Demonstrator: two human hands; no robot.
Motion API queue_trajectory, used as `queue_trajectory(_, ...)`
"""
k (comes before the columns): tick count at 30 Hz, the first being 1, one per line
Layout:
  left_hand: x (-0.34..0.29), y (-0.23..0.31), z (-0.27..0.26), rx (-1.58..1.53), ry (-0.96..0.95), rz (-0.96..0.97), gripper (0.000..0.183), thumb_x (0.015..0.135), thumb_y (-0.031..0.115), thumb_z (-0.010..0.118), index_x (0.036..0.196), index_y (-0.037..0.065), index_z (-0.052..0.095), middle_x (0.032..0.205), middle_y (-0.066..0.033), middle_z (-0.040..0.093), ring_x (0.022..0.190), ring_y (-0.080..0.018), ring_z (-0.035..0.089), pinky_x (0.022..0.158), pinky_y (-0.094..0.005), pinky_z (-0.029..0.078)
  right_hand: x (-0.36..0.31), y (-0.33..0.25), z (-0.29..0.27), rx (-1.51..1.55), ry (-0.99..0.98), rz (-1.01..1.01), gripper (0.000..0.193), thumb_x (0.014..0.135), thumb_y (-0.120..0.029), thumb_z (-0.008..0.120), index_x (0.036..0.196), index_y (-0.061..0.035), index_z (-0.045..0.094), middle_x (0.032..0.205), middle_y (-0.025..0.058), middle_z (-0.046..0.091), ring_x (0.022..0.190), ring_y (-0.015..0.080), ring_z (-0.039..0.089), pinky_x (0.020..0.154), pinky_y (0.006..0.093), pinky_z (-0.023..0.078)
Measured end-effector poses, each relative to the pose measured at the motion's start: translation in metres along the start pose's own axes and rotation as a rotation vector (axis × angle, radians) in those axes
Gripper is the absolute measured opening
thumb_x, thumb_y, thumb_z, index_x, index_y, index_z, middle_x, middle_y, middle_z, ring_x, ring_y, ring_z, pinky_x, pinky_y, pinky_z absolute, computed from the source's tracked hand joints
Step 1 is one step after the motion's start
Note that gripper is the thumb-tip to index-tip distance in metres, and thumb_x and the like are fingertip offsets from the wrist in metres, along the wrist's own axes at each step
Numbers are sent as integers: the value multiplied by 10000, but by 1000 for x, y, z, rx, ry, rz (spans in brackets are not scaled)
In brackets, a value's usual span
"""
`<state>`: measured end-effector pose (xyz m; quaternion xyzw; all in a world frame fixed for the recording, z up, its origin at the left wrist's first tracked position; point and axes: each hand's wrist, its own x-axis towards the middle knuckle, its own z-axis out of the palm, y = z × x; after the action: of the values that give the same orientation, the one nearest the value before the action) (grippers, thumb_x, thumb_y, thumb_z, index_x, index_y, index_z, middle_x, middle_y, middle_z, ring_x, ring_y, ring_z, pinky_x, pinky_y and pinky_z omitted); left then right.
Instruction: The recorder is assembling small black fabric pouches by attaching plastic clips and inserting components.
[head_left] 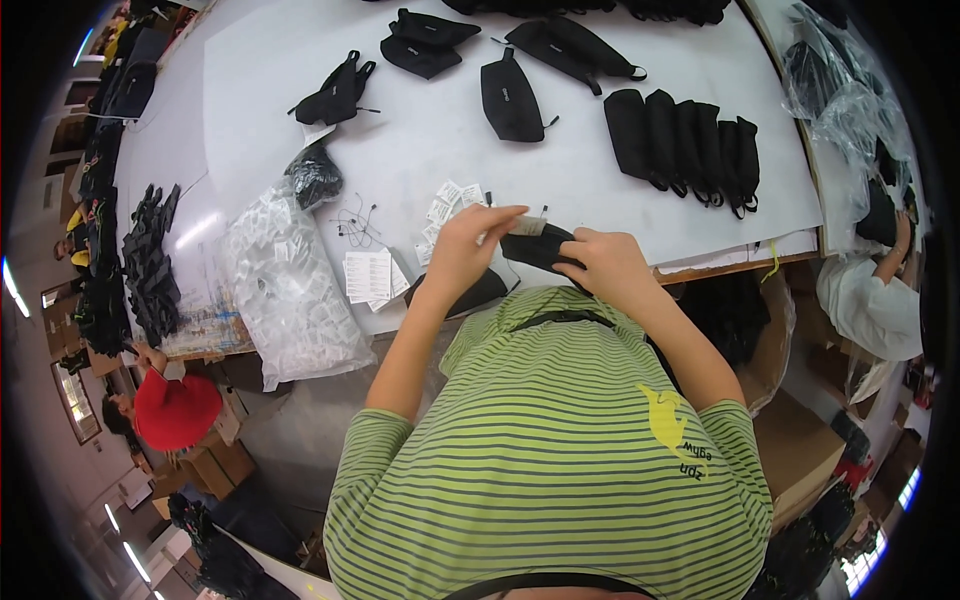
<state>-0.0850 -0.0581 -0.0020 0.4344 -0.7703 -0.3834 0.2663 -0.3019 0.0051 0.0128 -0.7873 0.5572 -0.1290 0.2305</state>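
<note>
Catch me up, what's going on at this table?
The person's right hand grips a small black fabric pouch at the front edge of the white table. The left hand is at a pale, flat piece on it; whether its fingers pinch that is unclear. White rectangular cards and a bulging clear plastic bag lie to the left, lined-up black pouches to the right.
</note>
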Motion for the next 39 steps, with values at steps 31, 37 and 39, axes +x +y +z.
queue_trajectory(31, 13, 44, 15, -1543, 513, -437, 374, 826, 23, 653, 1178, 66, 534, 1115, -51, 597, 1046, -189, 564, 937, -353, 443, 7, -29, -8, 1737, 652, 899, 224, 952, -258, 478, 794, -105, 518, 535, -81, 317, 478, 22, 255, 479, 192, 190)
queue_trajectory(37, 9, 46, 12, -1410, 416, -334, 397, 805, 3, 665, 1175, 65, 536, 1093, -47, 606, 1039, -189, 567, 919, -335, 441, 1, -6, -18, 1318, 542, 478, 179, 910, -202, 520, 945, -70, 635, 700, -40, 473, 611, 24, 403, 557, 189, 316)
queue_trajectory(39, 9, 49, 12, -1387, 440, -269, 392, 808, 0, 661, 1174, 60, 534, 1101, -48, 605, 1040, -193, 568, 918, -338, 446, 2, -11, -20, 1042, 588, 308, 183, 861, -141, 583, 1008, -73, 670, 783, 4, 553, 753, 96, 500, 679, 240, 389)
